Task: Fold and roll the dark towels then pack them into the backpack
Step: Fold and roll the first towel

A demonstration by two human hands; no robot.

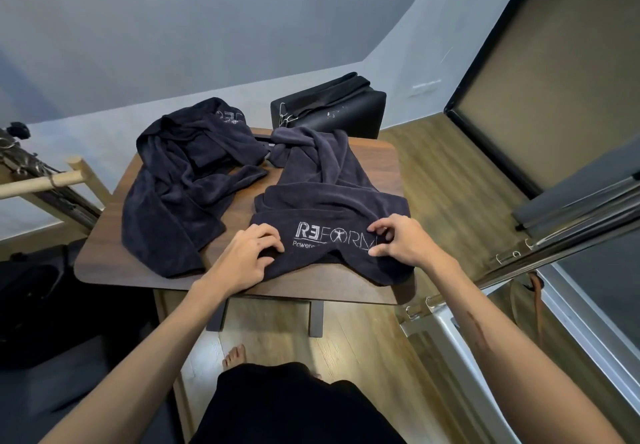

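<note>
**Towels on the desk, both hands on the near one**

Towels, two of them and both dark, lie on a brown wooden desk. The near towel is on the right side of the desk. It is bunched up at the back and spread out at the front, and its front edge hangs a little over the desk's near edge. White letters on it read "REFORM", with smaller words under them that are partly hidden.

The left hand rests on the front left part of this towel. Its fingers are curled and press into the cloth, and it may be pinching a fold, though that is hard to see. The right hand is at the front right corner. Its thumb and fingers pinch the cloth just beside the last white letters.

The other towel lies crumpled on the left side of the desk, apart from both hands. One end of it hangs down over the left edge.

A black bag stands behind the desk, at the far side, close to the wall. A bare foot shows on the wooden floor under the desk.
</note>
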